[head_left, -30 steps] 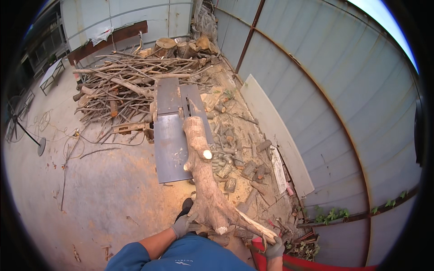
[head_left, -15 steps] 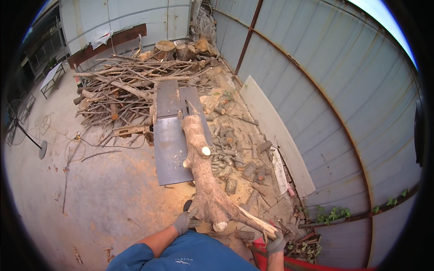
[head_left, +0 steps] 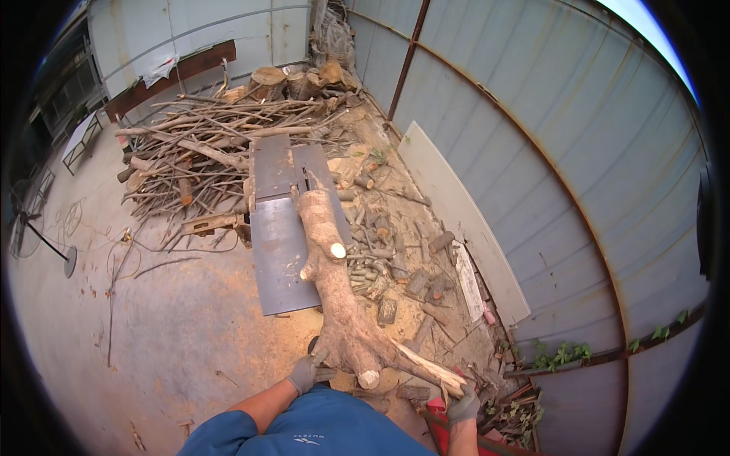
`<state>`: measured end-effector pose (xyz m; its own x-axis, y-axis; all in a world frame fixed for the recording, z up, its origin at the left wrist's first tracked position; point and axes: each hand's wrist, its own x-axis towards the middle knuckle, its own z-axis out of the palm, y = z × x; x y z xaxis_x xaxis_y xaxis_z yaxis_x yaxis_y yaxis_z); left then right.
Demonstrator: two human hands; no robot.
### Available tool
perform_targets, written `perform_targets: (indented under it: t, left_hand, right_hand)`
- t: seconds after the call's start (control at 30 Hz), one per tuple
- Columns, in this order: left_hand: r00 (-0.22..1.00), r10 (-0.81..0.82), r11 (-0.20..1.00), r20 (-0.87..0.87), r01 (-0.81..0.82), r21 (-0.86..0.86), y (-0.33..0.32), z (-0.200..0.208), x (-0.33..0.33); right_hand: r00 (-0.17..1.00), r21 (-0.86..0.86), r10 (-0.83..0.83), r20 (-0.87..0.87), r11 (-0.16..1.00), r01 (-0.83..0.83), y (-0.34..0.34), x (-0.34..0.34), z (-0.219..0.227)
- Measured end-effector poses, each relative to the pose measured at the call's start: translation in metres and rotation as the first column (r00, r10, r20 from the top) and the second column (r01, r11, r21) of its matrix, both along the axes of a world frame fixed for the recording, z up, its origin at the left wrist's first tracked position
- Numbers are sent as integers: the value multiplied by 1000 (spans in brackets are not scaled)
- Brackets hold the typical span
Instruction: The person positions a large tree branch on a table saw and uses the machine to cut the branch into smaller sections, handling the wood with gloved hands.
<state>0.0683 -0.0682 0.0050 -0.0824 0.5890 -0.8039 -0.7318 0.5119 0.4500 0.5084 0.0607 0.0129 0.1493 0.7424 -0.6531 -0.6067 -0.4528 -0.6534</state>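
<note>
A thick forked log [head_left: 333, 285] with pale cut knots lies with its far part on a dark metal saw bench [head_left: 283, 258]. The log's far end is beside the slot in the bench top; a blade cannot be made out clearly. Toward me, its wide forked base overhangs the bench's near edge. My left hand [head_left: 306, 374], in a grey glove, holds the left side of that base, its fingers partly under the wood. Gripping the splintered tip of the right-hand branch is my right hand [head_left: 462, 404], also gloved.
A large heap of cut branches [head_left: 198, 152] and several thick stumps [head_left: 268, 82] stand beyond the bench. Short log pieces [head_left: 386, 310] litter the ground to its right, beside a leaning pale board [head_left: 460, 220] and metal wall [head_left: 525, 152]. A cable [head_left: 167, 249] crosses the floor at left.
The whole scene has shifted slightly left in view. Log and both hands keep nearly the same places relative to the bench, with no grip changed.
</note>
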Motion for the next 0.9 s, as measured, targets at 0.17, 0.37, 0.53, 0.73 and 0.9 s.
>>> perform_targets:
  t: [0.17, 0.37, 0.53, 0.73, 0.9]
  left_hand:
    - [1000, -17, 1000, 1, 17, 4, 6, -3, -6]
    - [1000, -8, 1000, -20, 8, 6, 12, -7, -11]
    - [1000, -9, 1000, -29, 10, 27, 15, -4, -14]
    - [999, 6, 1000, -31, -6, 10, 21, 3, -20]
    - [1000, 12, 999, -25, -11, 41, 23, -6, -26]
  right_hand:
    - [1000, -4, -28, -8, 1000, 28, 5, 1, -13]
    - [999, 38, 43, -19, 998, -43, 12, 4, -28]
    - [996, 29, 39, 81, 999, -41, 17, 7, -40]
    - [997, 102, 65, 39, 992, -68, 25, 5, -50]
    - [998, 47, -13, 62, 999, 10, 31, 1, -56]
